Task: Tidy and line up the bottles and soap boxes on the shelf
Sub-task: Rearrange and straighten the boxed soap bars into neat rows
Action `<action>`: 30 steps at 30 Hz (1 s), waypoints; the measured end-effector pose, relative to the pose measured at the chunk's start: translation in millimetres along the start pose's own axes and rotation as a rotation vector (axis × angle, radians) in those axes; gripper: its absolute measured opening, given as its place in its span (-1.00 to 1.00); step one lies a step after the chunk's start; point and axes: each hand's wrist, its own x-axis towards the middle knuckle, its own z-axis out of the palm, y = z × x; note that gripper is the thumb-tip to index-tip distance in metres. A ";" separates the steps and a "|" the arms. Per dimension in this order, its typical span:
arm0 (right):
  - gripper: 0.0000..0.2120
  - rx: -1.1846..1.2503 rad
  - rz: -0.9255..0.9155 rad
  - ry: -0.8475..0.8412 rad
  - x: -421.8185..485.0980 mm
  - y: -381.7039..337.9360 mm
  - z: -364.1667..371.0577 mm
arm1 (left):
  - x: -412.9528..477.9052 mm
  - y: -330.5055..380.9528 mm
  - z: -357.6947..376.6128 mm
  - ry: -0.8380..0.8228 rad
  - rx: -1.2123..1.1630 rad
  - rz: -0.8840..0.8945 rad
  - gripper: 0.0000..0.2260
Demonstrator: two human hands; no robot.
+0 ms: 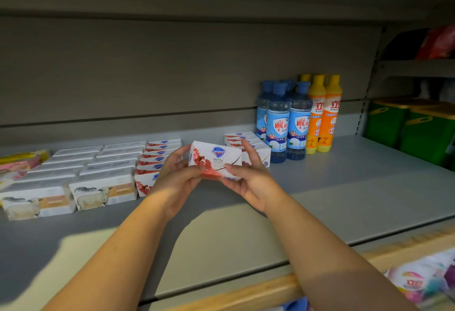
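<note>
Soap box (216,157) between left hand (177,175) and right hand (249,178)

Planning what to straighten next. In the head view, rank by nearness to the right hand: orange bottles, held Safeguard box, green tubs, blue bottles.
1. Held Safeguard box, gripped by the right hand, centre.
2. Blue bottles, to its right at the back.
3. Orange bottles, right of the blue ones.
4. Green tubs, far right, next bay.
</note>
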 end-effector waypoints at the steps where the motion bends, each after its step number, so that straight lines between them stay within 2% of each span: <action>1: -0.33 0.042 -0.015 -0.004 0.3 -0.3 0.7 | 0.5 -0.2 -0.9 0.009 0.000 -0.015 -0.46; 4: -0.46 0.118 -0.010 0.008 0.8 -3.1 -0.5 | -0.1 0.3 -2.4 0.015 0.099 -0.055 -0.61; 7: -0.62 0.038 0.074 0.003 1.7 -2.3 -2.5 | -0.7 -1.0 -1.3 0.061 0.197 -0.019 -0.78; 9: -0.61 -0.080 0.135 0.005 2.5 1.9 -2.5 | -0.5 -1.6 1.5 0.141 0.281 0.077 -0.84; 11: -0.54 -0.165 0.139 -0.013 2.1 6.3 -2.3 | -4.8 1.5 6.5 0.151 0.353 0.217 -0.77; 13: -0.47 -0.233 0.092 -0.051 1.6 9.5 -1.5 | -11.1 4.7 9.0 0.075 0.355 0.337 -0.70; 15: -0.49 -0.399 0.010 -0.060 0.0 11.2 1.4 | -20.7 8.8 11.2 -0.019 0.419 0.443 -0.62; 17: -0.51 -0.689 -0.101 0.001 -1.1 10.2 3.3 | -27.8 10.6 14.7 -0.127 0.730 0.624 -0.57; 19: -0.53 -0.752 -0.228 0.061 0.2 9.6 0.9 | -29.2 9.8 17.5 -0.225 1.067 0.806 -0.59; 22: -0.56 -0.620 -0.362 0.156 2.2 6.6 -2.5 | -22.7 7.8 13.1 -0.159 1.339 0.928 -0.63; 24: -0.51 -0.620 -0.423 0.207 5.9 8.7 -4.0 | -18.6 5.1 5.8 -0.105 1.442 0.969 -0.64; 28: -0.44 -0.708 -0.517 0.239 8.3 14.0 -5.8 | -9.6 4.2 -6.5 -0.070 1.541 1.030 -0.66; 30: -0.44 -0.733 -0.539 0.248 7.8 14.3 -6.2 | -7.6 2.7 -8.2 -0.045 1.484 0.991 -0.67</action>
